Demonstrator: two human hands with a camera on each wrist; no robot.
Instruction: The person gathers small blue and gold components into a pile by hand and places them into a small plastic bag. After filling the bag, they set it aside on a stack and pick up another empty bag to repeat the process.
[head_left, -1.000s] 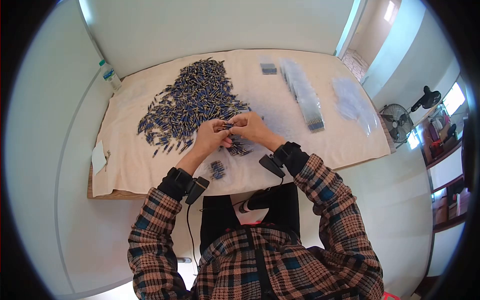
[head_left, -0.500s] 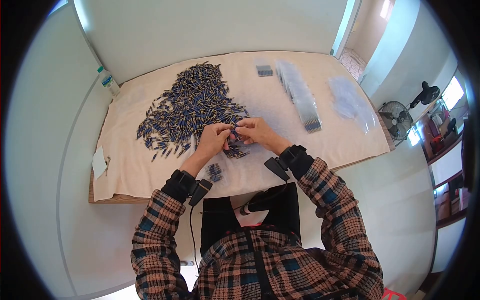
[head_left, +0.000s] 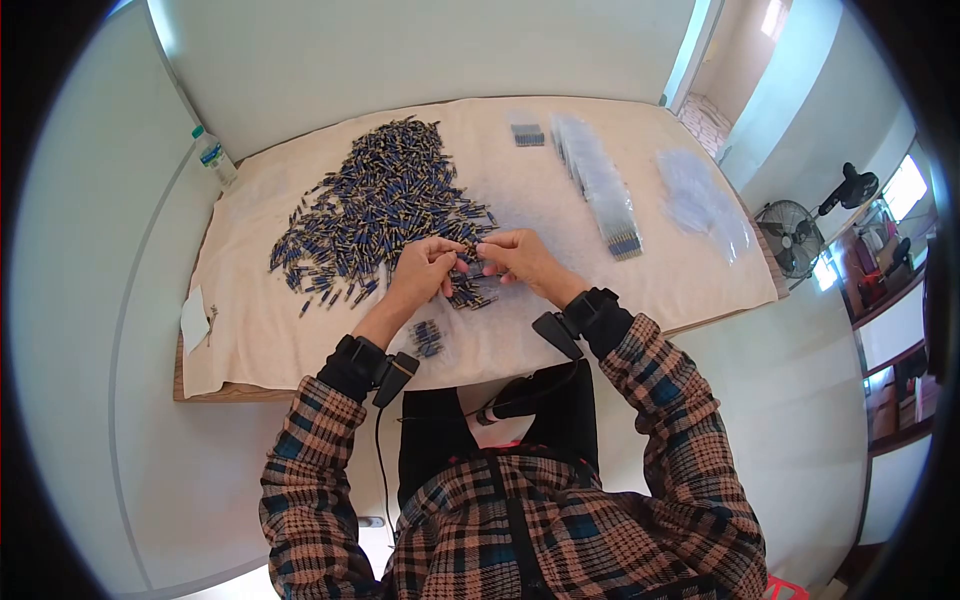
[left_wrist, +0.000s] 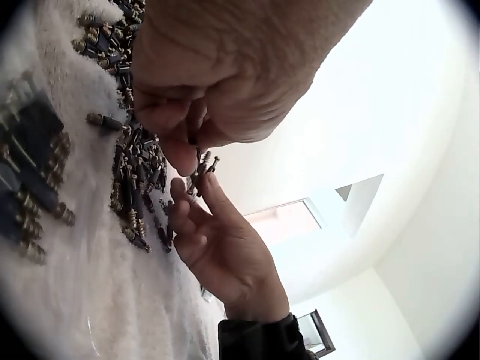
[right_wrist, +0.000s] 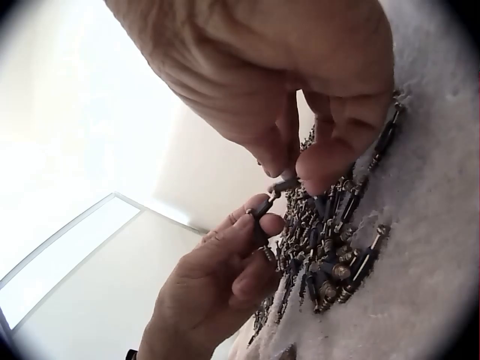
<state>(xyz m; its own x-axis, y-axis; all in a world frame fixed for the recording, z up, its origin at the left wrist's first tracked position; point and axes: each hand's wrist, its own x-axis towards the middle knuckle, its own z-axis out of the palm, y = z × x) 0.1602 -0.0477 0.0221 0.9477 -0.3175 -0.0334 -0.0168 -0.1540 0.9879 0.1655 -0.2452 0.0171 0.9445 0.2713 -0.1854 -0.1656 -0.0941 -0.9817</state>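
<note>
In the head view, my left hand [head_left: 422, 272] and right hand [head_left: 527, 263] face each other over the near edge of a big heap of small dark blue pieces with brass-coloured ribbed ends [head_left: 390, 190]. Between its thumb and fingers the left hand pinches one such piece [right_wrist: 260, 208], seen in the right wrist view. The right hand's thumb and fingertip pinch another dark piece [right_wrist: 285, 184], its end close to the left hand's piece. More loose pieces [left_wrist: 139, 180] lie right under both hands on the cloth.
A clear bag with several pieces [head_left: 426, 338] lies near the table's front edge. Rightward stand a row of filled clear bags [head_left: 598, 185], a small filled bag [head_left: 527, 134] and a pile of clear plastic bags [head_left: 700, 205]. A bottle [head_left: 214, 158] stands at the left edge.
The fingertips of both hands, close together a second ago, now stand slightly farther apart. Both hands stay over the same near part of the heap.
</note>
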